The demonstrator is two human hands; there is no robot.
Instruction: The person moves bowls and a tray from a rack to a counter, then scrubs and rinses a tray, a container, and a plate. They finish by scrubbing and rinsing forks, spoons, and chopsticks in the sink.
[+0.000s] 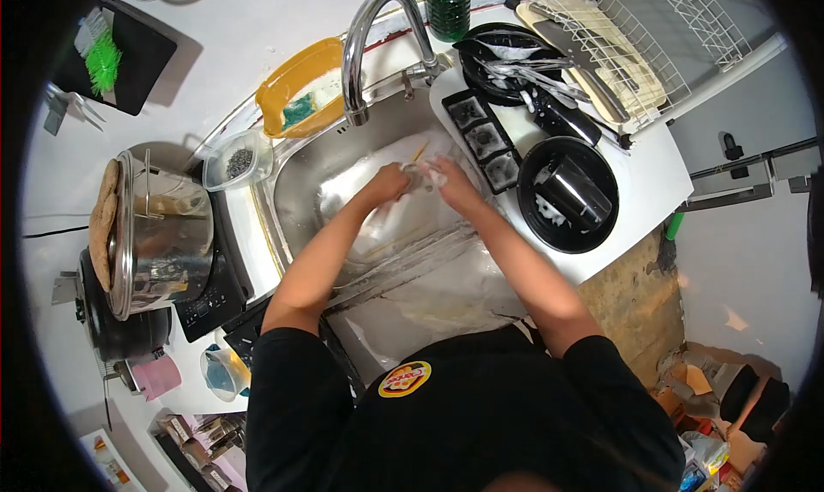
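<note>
Over the stainless steel sink basin (296, 183), my left hand (388, 185) and my right hand (455, 185) meet close together. Their fingers are closed around a small whitish, foamy thing (418, 181), whose kind I cannot tell. A thin yellowish stick-like piece (421, 151) shows just above the fingers. White suds lie on the basin floor beneath. The chrome faucet (354, 63) arches over the basin, behind the hands. To the right of my right hand stands a black tray with square compartments (482, 140), with foam on it.
Right of the sink, a soapy black pan (539, 226) holds a dark cylinder; behind it lies foamy cutlery (528, 69). A yellow basin (273, 93) with a green sponge and a clear tub (215, 173) with a scourer line the left rim. A large steel pot (176, 234) stands farther left.
</note>
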